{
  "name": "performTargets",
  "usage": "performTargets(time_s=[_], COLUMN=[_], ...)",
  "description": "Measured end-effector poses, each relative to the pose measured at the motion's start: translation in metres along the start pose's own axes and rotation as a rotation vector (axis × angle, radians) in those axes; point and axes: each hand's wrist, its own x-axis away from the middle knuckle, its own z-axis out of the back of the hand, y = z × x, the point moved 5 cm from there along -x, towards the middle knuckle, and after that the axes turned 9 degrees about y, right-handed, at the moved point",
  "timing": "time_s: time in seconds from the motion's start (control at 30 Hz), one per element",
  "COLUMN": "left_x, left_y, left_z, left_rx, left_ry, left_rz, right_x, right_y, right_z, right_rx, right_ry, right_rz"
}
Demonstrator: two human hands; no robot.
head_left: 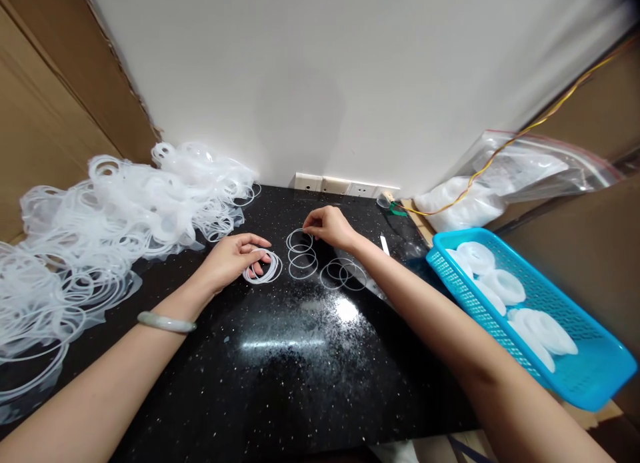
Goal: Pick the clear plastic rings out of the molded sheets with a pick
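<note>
Apart on the black speckled counter (280, 396), the left hand (230, 263) has its fingers in a small stack of translucent rings (263, 269) and the right hand (330, 226) sits just above a line of single rings (302, 254) (thin as thread), with a big tangled heap of rings (125, 209) beyond on the left.

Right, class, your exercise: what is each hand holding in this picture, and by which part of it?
The left hand holds a bundle of clear rings by its rim. The right hand touches a single ring at its top edge; whether it grips cannot be told.
</note>
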Motion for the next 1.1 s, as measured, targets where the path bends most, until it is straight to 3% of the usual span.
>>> performTargets(time_s=[0.13,0.3,0.47,0.67,0.9,1.1], left_x=[0.000,-0.001,-0.001,-0.001,-0.004,-0.003], left_y=[0.000,-0.001,-0.001,-0.003,-0.005,-0.004], left_z=[0.000,0.000,0.000,0.000,0.003,0.002], left_rx=[-0.004,0.000,0.000,0.055,0.079,0.054], left_ry=[0.005,-0.003,-0.003,-0.042,-0.029,-0.030], left_rz=[0.000,-0.003,0.008,0.037,0.042,0.034], right_x=[-0.001,-0.010,-0.016,0.000,0.024,0.002], right_y=[-0.002,0.009,0.020,0.004,-0.009,-0.039], right_z=[0.007,0.008,0.008,0.022,0.010,-0.012], right_rx=[0.086,0.064,0.102,0.056,0.137,0.441], right_ry=[0.074,0.141,0.137,0.194,0.081,-0.144], right_rz=[0.033,-0.050,-0.084,-0.052,0.066,0.369])
